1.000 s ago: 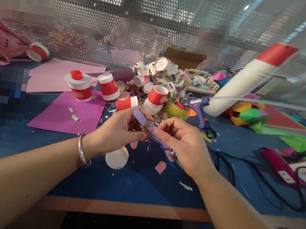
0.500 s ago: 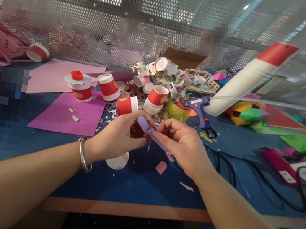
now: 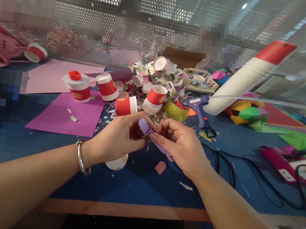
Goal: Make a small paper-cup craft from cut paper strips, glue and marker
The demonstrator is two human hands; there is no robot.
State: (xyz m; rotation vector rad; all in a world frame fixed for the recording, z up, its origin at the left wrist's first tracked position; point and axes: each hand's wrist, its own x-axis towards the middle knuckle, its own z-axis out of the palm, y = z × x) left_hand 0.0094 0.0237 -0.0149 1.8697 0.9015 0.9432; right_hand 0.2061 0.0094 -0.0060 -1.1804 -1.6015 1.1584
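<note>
Fingers [image 3: 163,141] of left hand [image 3: 116,137] and right hand [image 3: 188,147] pinch purple paper [image 3: 143,124] well inside the bench [image 3: 135,189] edge [image 3: 132,208], one glue gun [image 3: 198,108] nearby.

A bit of paper [image 3: 143,125] is between the fingers [image 3: 163,142], over the desk [image 3: 129,188]. Just past the fingers, a cup [image 3: 125,105] lies on its side. A glue gun [image 3: 197,108] is past them to the right. A sheet [image 3: 62,115] lies to their left. A scrap [image 3: 160,167] lies on their near side.
</note>
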